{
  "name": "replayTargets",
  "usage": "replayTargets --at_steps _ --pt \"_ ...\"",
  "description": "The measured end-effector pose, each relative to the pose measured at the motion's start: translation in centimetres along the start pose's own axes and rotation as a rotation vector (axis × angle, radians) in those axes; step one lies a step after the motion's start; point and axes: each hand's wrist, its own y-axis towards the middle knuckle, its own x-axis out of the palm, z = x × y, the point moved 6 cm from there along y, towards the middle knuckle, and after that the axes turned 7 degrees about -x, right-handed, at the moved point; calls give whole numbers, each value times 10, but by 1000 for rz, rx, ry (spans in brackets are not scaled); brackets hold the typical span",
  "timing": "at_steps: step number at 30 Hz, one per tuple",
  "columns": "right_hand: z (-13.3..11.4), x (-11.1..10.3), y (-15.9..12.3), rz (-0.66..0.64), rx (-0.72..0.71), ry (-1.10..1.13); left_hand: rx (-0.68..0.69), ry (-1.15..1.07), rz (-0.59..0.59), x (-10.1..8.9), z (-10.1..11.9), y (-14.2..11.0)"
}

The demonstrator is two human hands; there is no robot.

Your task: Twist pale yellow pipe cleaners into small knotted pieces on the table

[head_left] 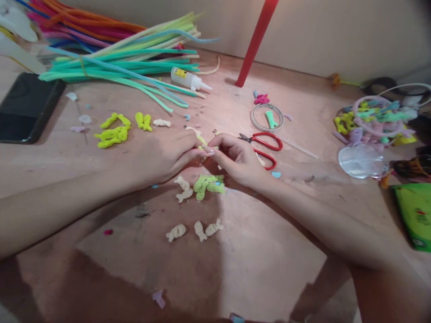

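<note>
My left hand [175,154] and my right hand [237,157] meet at the middle of the table, fingertips pinched together on a small pale yellow pipe cleaner piece [201,140]. Fingers cover most of that piece. Just below my hands lie light green twisted pipe cleaner shapes [206,186] and a cream twisted shape [183,188]. Nearer to me rest several more cream coils [200,230]. Bright yellow twisted shapes [114,134] sit left of my left hand. Red-handled scissors [269,141] lie beside my right hand, partly behind it.
Bundles of pipe cleaners [134,67] spread across the back left, near a glue bottle [190,80] and a black phone [28,107]. A red stick [257,45] stands at the back. Right are a tape ring [253,117], colourful pieces [370,121], a clear lid [362,161] and a green packet [412,215].
</note>
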Motion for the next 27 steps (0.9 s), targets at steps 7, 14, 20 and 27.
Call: replayTargets --at_steps 7,14,20,27 --pt "-7 1 -6 35 -155 -237 -359 -417 -100 10 -7 4" --pt "-17 1 -6 -42 -322 -360 -645 -1048 -125 26 -11 2" --pt "-17 4 -3 -65 -287 -272 -588 -903 -19 18 -12 0" --pt "4 9 -2 -52 -10 11 -473 -714 75 15 -19 -3"
